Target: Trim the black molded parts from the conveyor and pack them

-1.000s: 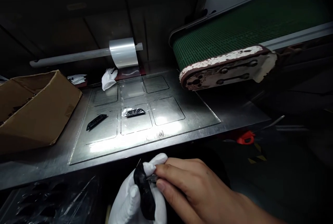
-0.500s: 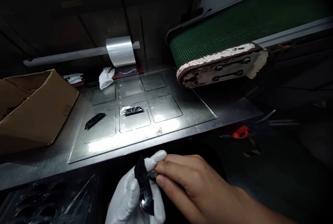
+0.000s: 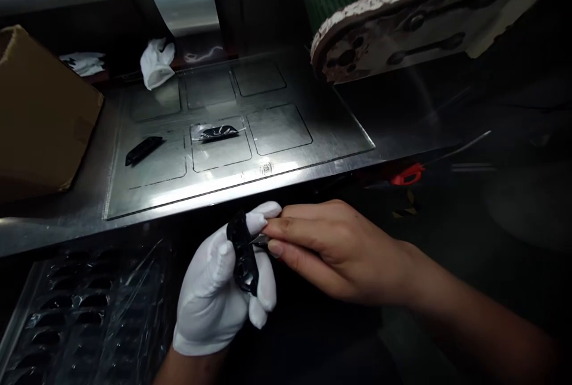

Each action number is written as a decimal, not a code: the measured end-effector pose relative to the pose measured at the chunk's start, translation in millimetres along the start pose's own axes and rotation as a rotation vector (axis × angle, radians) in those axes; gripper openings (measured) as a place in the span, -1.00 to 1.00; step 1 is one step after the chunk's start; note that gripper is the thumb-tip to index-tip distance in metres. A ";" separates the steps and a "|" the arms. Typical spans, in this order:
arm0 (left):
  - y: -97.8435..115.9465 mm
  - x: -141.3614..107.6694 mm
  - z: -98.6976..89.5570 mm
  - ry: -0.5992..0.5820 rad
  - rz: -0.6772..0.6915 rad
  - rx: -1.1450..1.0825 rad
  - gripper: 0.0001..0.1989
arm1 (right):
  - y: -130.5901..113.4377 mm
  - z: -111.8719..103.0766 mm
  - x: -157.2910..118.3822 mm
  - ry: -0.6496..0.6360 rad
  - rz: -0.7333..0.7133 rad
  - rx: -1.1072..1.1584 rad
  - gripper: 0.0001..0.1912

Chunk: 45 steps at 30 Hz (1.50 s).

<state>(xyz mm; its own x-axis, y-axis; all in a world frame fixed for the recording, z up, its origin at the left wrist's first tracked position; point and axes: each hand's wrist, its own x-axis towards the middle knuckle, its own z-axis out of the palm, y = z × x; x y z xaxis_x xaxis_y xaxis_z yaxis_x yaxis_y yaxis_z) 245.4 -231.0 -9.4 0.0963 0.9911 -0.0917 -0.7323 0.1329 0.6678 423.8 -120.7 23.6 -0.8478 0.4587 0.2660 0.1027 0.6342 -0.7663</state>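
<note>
Left hand (image 3: 208,295) curled round one black part (image 3: 243,254), right hand (image 3: 328,242) pinching one metal tool (image 3: 261,241), two black pieces (image 3: 143,150) (image 3: 218,133) beyond

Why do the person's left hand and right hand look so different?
The left hand wears a white glove, but the right hand is bare. The left hand curls around a black part, while the right hand pinches a small metal tool in its fingertips. Both hands are close together, in front of the metal table.
</note>
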 end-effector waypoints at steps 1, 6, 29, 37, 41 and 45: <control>-0.4 0.6 -0.1 -0.008 -0.004 -0.001 -0.57 | -0.1 -0.9 -0.5 -0.008 0.004 0.005 -0.73; -3.4 1.7 -1.4 -0.027 -0.026 -0.048 -0.58 | 0.8 -2.8 -3.4 -0.019 0.020 0.006 -0.72; -5.2 4.1 4.8 0.106 -0.079 -0.085 -0.64 | -1.2 4.0 -11.9 -0.055 -0.017 -0.005 -0.65; -2.8 7.7 4.3 0.141 0.027 -0.092 -0.65 | -7.6 3.6 -10.2 0.041 0.087 0.002 -0.70; -5.9 6.5 2.1 0.116 0.034 -0.061 -0.64 | -10.8 0.1 -11.2 0.044 0.145 -0.039 -0.73; -6.8 4.8 1.7 0.123 0.033 0.006 -0.63 | -13.2 -9.4 -13.1 0.084 0.163 -0.066 -0.71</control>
<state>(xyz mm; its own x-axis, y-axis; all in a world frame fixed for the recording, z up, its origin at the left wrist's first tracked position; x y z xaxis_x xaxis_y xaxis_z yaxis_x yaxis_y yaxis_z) 252.0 -227.2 -13.1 -0.0113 0.9872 -0.1591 -0.7300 0.1006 0.6760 438.5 -129.2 35.7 -0.7708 0.6076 0.1916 0.2716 0.5855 -0.7638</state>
